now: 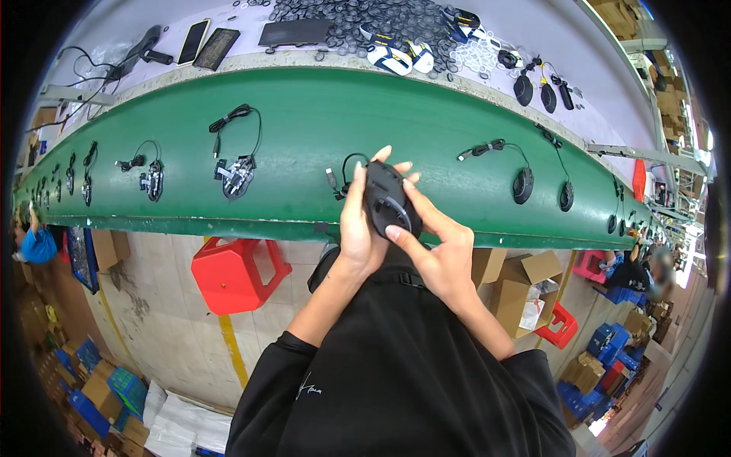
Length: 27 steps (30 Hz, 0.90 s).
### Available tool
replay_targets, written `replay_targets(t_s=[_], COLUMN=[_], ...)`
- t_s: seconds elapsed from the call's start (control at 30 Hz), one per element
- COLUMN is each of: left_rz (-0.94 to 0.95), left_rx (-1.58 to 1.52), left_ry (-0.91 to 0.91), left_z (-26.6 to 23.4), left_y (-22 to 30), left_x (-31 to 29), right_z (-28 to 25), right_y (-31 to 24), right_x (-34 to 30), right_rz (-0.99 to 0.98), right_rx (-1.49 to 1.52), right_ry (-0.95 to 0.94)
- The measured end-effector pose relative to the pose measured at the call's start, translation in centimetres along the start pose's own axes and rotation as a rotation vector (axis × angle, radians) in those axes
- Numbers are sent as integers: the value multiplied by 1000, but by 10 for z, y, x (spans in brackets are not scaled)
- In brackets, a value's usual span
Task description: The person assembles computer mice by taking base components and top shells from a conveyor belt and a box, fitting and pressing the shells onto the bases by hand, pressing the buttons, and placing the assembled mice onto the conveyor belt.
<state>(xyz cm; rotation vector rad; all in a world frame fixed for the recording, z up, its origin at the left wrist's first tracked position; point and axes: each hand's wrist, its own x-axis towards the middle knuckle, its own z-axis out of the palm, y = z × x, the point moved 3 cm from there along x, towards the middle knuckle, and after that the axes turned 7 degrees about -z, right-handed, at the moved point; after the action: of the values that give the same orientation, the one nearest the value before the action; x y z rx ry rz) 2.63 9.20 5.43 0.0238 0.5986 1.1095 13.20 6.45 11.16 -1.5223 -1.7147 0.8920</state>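
In the centre of the frame both hands hold one black computer mouse (pixel 387 199), just in front of the green conveyor belt (pixel 304 129). The left hand (pixel 359 221) is closed round the mouse's left side and back, fingers curled up behind it w/ tips showing above. The right hand (pixel 440 251) comes from lower right, its fingers narrow and pressed on the right side and front, one fingertip on the lower part near the wheel. The long axis of the mouse runs from upper left to lower right, a bit tilted, so the lower end points to the right hand, and the top end sits in the left one. The cable (pixel 346 171) goes off at upper left of the mouse, onto the belt. To the left on the belt lies an open, half-built mouse (pixel 237 177); to the right a closed mouse (pixel 522 185). A red stool (pixel 232 274) stands on the floor, lower left of the hands.
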Motion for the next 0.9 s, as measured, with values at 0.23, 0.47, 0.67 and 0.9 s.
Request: replay_targets(t_s=[0.23, 0.47, 0.67, 0.9], left_rz=[38, -73, -29, 82], left_rx=[103, 234, -3, 65], left_ry=[157, 257, 283, -48], left_z=[-7, -15, -13, -1], left_y=[-5, 1, 3, 23], left_x=[3, 7, -1, -4], right_z=[8, 6, 18, 16], right_y=[18, 15, 8, 5], right_x=[3, 3, 2, 2], right_rz=[225, 249, 182, 13], right_rx=[420, 282, 274, 374], right_ry=[-6, -74, -64, 36])
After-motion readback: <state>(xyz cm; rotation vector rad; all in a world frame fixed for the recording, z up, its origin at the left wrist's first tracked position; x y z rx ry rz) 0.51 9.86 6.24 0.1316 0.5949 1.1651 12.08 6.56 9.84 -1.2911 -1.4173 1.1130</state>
